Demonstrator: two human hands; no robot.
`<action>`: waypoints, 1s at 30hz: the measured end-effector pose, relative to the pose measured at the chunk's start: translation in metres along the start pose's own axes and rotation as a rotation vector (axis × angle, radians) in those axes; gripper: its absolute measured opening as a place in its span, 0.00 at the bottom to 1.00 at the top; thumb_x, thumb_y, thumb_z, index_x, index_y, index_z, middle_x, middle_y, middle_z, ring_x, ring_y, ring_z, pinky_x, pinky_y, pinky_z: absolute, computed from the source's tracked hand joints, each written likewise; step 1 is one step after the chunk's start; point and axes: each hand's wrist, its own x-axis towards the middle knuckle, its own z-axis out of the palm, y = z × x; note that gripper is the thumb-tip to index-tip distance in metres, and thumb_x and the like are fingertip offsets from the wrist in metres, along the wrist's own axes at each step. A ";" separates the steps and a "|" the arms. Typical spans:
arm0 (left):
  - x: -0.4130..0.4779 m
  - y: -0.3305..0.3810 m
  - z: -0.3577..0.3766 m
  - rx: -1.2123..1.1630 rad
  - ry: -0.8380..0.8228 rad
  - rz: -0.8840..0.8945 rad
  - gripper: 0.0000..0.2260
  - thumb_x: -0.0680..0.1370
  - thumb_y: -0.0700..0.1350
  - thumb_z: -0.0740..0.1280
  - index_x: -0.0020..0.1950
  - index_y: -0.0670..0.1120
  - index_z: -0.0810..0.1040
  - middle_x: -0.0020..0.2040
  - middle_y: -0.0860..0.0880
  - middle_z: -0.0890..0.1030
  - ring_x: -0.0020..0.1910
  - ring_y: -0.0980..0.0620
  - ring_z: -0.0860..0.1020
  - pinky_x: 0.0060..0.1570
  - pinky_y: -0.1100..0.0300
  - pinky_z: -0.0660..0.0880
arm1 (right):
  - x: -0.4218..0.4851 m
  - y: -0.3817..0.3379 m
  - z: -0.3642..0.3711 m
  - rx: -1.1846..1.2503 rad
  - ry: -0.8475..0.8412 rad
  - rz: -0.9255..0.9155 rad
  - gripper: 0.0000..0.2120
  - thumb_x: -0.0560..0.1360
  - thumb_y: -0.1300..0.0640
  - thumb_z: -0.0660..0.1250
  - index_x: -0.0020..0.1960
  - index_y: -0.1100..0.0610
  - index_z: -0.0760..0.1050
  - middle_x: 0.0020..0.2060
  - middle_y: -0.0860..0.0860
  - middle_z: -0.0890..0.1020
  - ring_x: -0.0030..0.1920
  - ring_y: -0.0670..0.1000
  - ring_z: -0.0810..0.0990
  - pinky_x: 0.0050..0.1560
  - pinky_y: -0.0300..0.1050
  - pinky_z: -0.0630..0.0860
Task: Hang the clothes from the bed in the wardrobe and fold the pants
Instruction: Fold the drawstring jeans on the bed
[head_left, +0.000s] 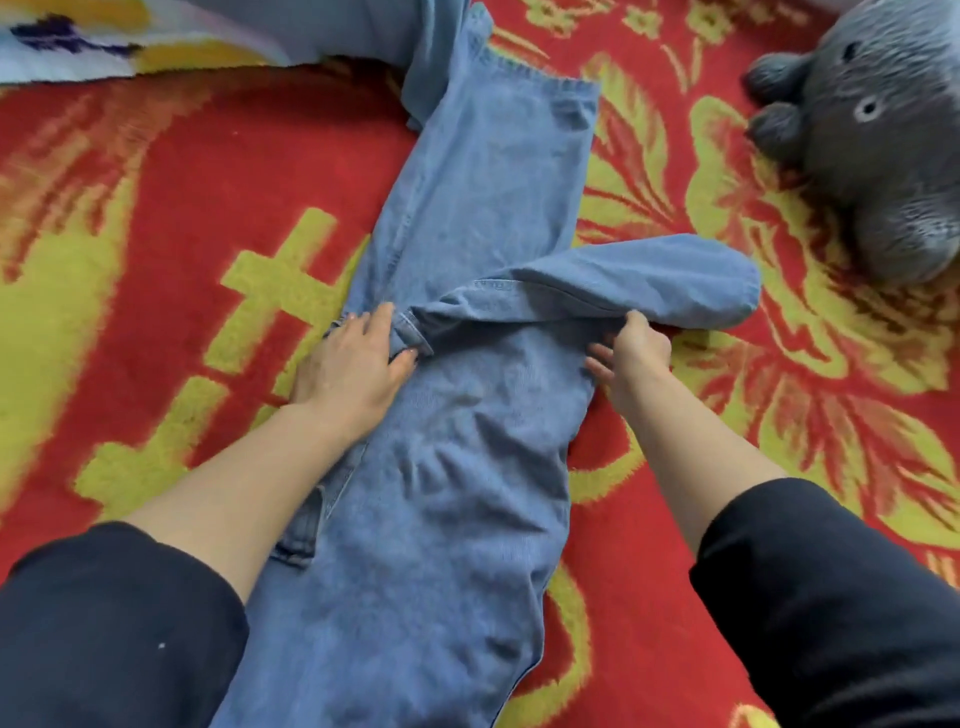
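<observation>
On bedspread: L hand flat, pressing jeans; R hand loose-fingered, touching fold.

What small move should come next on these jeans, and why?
Probably sweep the right hand leftward, laying the denim flap over the jeans: it juts right over the blanket, while the left hand presses its seam end.
</observation>
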 end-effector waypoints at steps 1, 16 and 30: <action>0.005 0.000 0.000 0.033 0.017 0.011 0.25 0.80 0.57 0.57 0.72 0.43 0.63 0.64 0.39 0.75 0.63 0.40 0.72 0.58 0.48 0.70 | 0.009 -0.002 -0.001 0.126 0.027 0.035 0.11 0.80 0.53 0.56 0.58 0.58 0.69 0.45 0.55 0.78 0.40 0.53 0.80 0.33 0.44 0.77; 0.016 -0.006 -0.009 0.012 0.195 -0.128 0.16 0.82 0.55 0.53 0.61 0.46 0.69 0.33 0.45 0.79 0.33 0.40 0.78 0.30 0.57 0.62 | 0.023 -0.150 0.141 0.013 -0.246 -0.451 0.22 0.65 0.51 0.72 0.56 0.54 0.73 0.50 0.51 0.78 0.51 0.51 0.78 0.50 0.42 0.74; 0.013 -0.019 0.007 -0.181 0.291 -0.172 0.16 0.79 0.55 0.51 0.50 0.44 0.71 0.21 0.55 0.64 0.18 0.50 0.62 0.23 0.66 0.50 | 0.018 -0.098 0.196 -0.416 -0.462 -0.498 0.23 0.63 0.48 0.67 0.57 0.50 0.76 0.45 0.47 0.78 0.48 0.48 0.76 0.47 0.37 0.73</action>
